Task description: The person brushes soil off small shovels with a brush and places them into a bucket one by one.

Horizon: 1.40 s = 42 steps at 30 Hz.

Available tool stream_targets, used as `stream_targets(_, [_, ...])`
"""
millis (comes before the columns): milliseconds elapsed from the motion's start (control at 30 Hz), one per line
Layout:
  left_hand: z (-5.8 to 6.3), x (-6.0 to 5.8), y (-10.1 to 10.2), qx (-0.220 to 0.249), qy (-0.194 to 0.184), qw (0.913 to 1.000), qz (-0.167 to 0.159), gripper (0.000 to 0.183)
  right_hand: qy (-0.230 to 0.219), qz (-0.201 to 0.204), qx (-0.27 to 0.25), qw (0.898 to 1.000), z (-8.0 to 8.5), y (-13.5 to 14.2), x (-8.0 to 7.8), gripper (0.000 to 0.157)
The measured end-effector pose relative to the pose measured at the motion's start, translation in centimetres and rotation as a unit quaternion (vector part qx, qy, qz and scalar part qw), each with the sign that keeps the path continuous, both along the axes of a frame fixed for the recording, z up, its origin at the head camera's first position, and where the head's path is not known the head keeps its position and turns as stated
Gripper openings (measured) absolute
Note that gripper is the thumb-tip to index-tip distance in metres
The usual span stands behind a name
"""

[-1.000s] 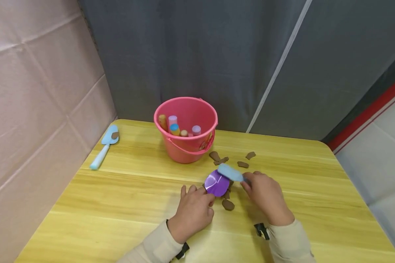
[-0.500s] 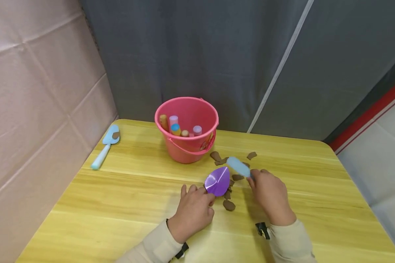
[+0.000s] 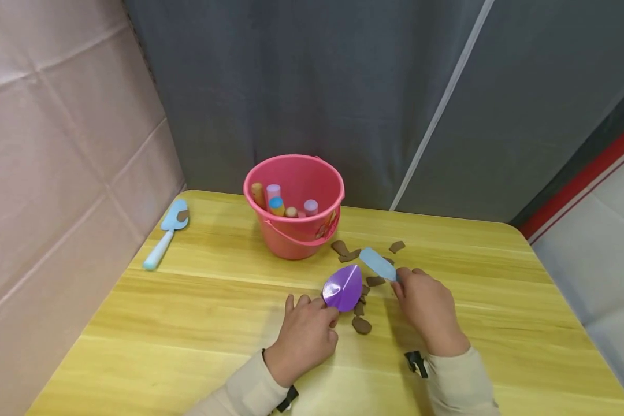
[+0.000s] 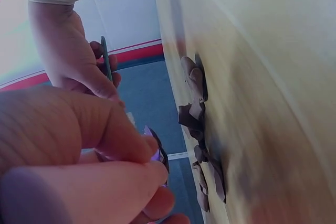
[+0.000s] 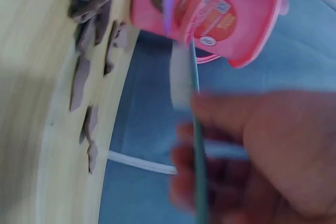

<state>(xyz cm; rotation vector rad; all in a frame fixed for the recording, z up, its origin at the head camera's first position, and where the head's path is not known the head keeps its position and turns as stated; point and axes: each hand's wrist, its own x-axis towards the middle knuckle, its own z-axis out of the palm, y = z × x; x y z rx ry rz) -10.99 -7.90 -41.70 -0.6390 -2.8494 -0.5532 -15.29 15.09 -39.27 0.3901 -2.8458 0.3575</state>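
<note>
My left hand (image 3: 304, 335) pinches the near end of a purple trowel (image 3: 342, 288) with a shiny, leaf-shaped blade. Its handle is hidden by the fingers. Brown clay-like pieces (image 3: 361, 325) lie beside and around the blade on the table. My right hand (image 3: 427, 309) grips a light blue spatula (image 3: 377, 264), whose flat blade points left and back toward the purple one; a narrow gap separates them. In the right wrist view the spatula (image 5: 199, 156) is seen edge-on between thumb and fingers. The left wrist view shows the pinching thumb and fingers (image 4: 126, 156).
A pink bucket (image 3: 293, 240) with several capped tubes and wooden-looking handles stands behind the hands. More brown pieces (image 3: 397, 247) lie right of it. At the table's left edge rests a light blue trowel (image 3: 165, 234) with a brown piece on it. A grey curtain (image 3: 312, 86) hangs behind the table.
The spatula has moved right, off the purple blade, together with my right hand. The purple blade's pointed tip now shows. My left hand stays almost in place.
</note>
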Motion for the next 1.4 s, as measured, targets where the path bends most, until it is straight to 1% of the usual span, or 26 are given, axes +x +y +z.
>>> stream_targets(33, [-0.1,0.0,0.0,0.000,0.001,1.0000,0.001,0.025,-0.004,0.016,-0.001,1.000,0.0,0.0,0.0,0.010])
stream_targets(67, [-0.1,0.0,0.0,-0.001,0.003,1.0000,0.002,0.025,-0.012,0.040,-0.002,0.999,0.0,0.1,-0.1,0.013])
stream_targets(133, [-0.1,0.0,-0.1,-0.005,0.013,0.9999,0.003,0.025,-0.036,0.089,-0.007,0.995,0.0,0.0,-0.2,0.024])
stream_targets(167, [-0.1,0.0,-0.1,-0.008,0.017,0.9998,0.003,0.025,-0.050,0.102,-0.010,0.993,0.1,-0.1,-0.2,0.028])
stream_targets(200, [-0.1,0.0,-0.1,-0.010,0.023,0.9997,0.002,0.024,-0.057,0.103,-0.010,0.993,0.1,-0.2,-0.2,0.029])
stream_targets(233, [0.0,0.0,-0.1,-0.013,0.028,0.9995,0.000,0.024,-0.053,0.092,-0.009,0.994,0.1,-0.2,-0.1,0.025])
stream_targets(267, [-0.1,-0.1,-0.2,-0.015,0.037,0.9992,-0.005,0.023,-0.043,0.072,-0.009,0.996,0.2,-0.2,-0.1,0.020])
stream_targets(333, [-0.2,-0.1,-0.3,-0.011,0.042,0.9990,-0.012,0.020,-0.009,0.014,-0.017,1.000,0.3,0.0,0.0,0.012])
stream_targets(367, [-0.3,-0.2,-0.4,-0.007,0.045,0.9988,-0.018,0.019,0.013,-0.017,-0.025,0.999,0.4,0.2,0.0,0.012])
stream_targets(433, [-0.4,-0.4,-0.6,0.008,0.044,0.9986,-0.027,0.017,0.057,-0.062,-0.046,0.995,0.3,0.8,0.0,0.012])
stream_targets(500, [-0.3,-0.6,-0.7,0.029,0.037,0.9984,-0.033,0.015,0.083,-0.083,-0.068,0.991,0.3,1.4,-0.1,0.017])
stream_targets(567, [-0.3,-0.8,-0.8,0.047,0.034,0.9977,-0.037,0.016,0.091,-0.089,-0.077,0.989,0.4,1.9,-0.1,0.021])
stream_targets(600, [-0.2,-0.9,-0.8,0.056,0.031,0.9973,-0.035,0.016,0.087,-0.089,-0.078,0.989,0.4,2.0,-0.1,0.022])
stream_targets(733, [-0.4,-0.8,-0.5,0.084,0.019,0.9957,-0.035,0.015,0.059,-0.077,-0.083,0.992,0.4,2.1,-0.2,0.024])
stream_targets(833, [-0.6,-0.6,-0.3,0.090,0.015,0.9952,-0.034,0.015,0.037,-0.066,-0.087,0.993,0.2,1.9,-0.3,0.024])
stream_targets(933, [-0.9,-0.4,-0.2,0.081,0.027,0.9959,-0.029,0.019,0.026,-0.060,-0.087,0.994,0.1,1.8,-0.3,0.025])
stream_targets(1000, [-0.9,-0.3,-0.2,0.075,0.038,0.9962,-0.023,0.022,0.023,-0.052,-0.088,0.995,0.1,1.6,-0.3,0.027])
stream_targets(1067, [-1.0,-0.1,-0.1,0.065,0.051,0.9965,-0.010,0.021,0.019,-0.028,-0.086,0.996,0.2,1.4,-0.4,0.027])
stream_targets(1167, [-1.0,0.0,0.1,0.056,0.066,0.9963,0.006,0.018,0.007,0.037,-0.081,0.996,0.2,0.8,-0.5,0.025])
stream_targets(1233, [-1.0,0.0,0.3,0.051,0.073,0.9959,0.014,0.016,-0.007,0.085,-0.076,0.993,0.1,0.3,-0.4,0.024])
stream_targets(1300, [-1.0,0.1,0.4,0.046,0.084,0.9953,0.017,0.014,-0.026,0.122,-0.071,0.990,0.1,-0.1,-0.4,0.024])
stream_targets(1333, [-0.9,0.1,0.5,0.044,0.089,0.9950,0.017,0.012,-0.035,0.131,-0.070,0.988,0.1,-0.3,-0.4,0.024])
stream_targets(1400, [-0.9,0.1,0.6,0.042,0.098,0.9942,0.015,0.011,-0.050,0.130,-0.066,0.988,0.1,-0.5,-0.5,0.023])
